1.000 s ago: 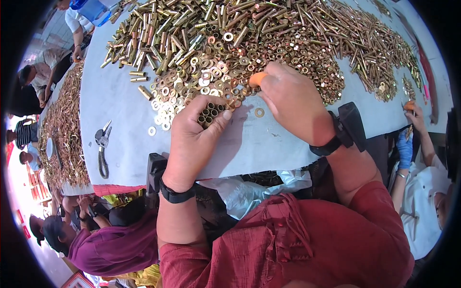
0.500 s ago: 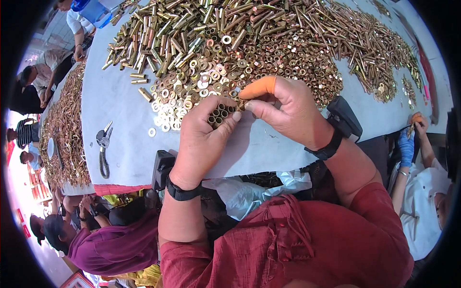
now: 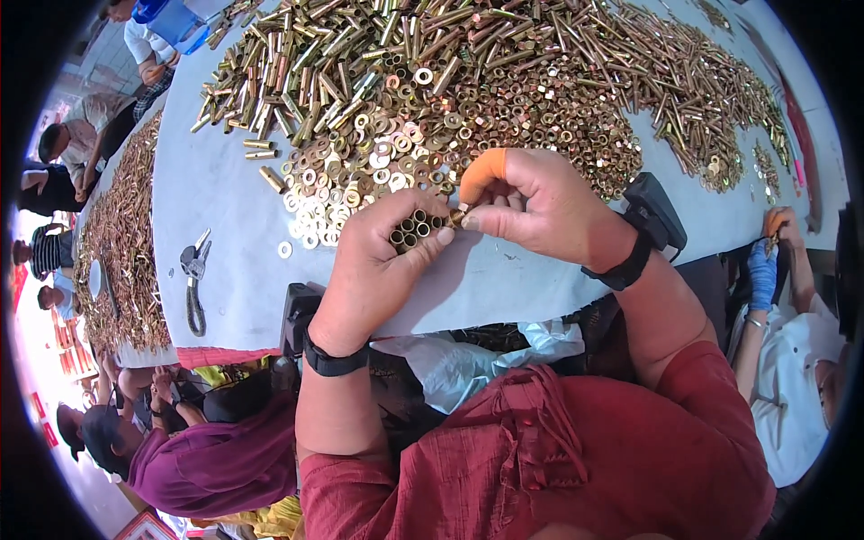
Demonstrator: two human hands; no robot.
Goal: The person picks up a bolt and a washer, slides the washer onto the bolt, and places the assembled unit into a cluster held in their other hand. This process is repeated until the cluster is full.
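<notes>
My left hand [image 3: 373,256] is wrapped round a bundle of several brass-coloured metal tubes [image 3: 416,229], their open ends facing up. At the right side of that bundle, my right hand [image 3: 531,202] pinches a small brass-coloured metal piece [image 3: 457,216] between thumb and index finger; the fingers partly hide it. An orange finger cover [image 3: 483,171] sits on the right index finger. Just beyond my hands lie a spread of flat washers [image 3: 337,193] and a heap of hex nuts [image 3: 576,121].
Loose metal sleeves [image 3: 306,67] and long bolts [image 3: 702,108] are heaped at the back. Keys [image 3: 193,261] on a strap lie left. Another heap [image 3: 117,243] covers a table at far left. A co-worker's gloved hand [image 3: 762,274] is at the right; a person in purple [image 3: 216,459] sits lower left.
My right hand has shifted slightly down and right, its index finger more bent over the small piece. The tube bundle stays in my left hand, tilted a little differently.
</notes>
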